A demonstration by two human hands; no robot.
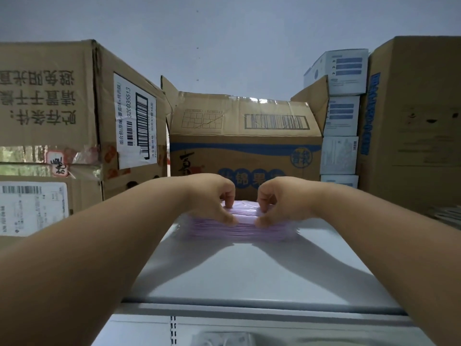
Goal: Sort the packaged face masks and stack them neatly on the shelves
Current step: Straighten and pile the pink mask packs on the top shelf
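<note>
A flat stack of pale purple packaged face masks [239,232] lies on the white top shelf [249,275], in front of a cardboard box. My left hand [212,196] grips the stack's left half, fingers curled over the top and thumb at its front edge. My right hand [277,198] holds the right half in the same way. Both forearms reach up and forward from the lower corners.
An open cardboard box with blue print [245,146] stands right behind the stack. A large taped carton [74,116] flanks it on the left. White and blue boxes [341,116] are piled at the right, next to another tall carton [419,121].
</note>
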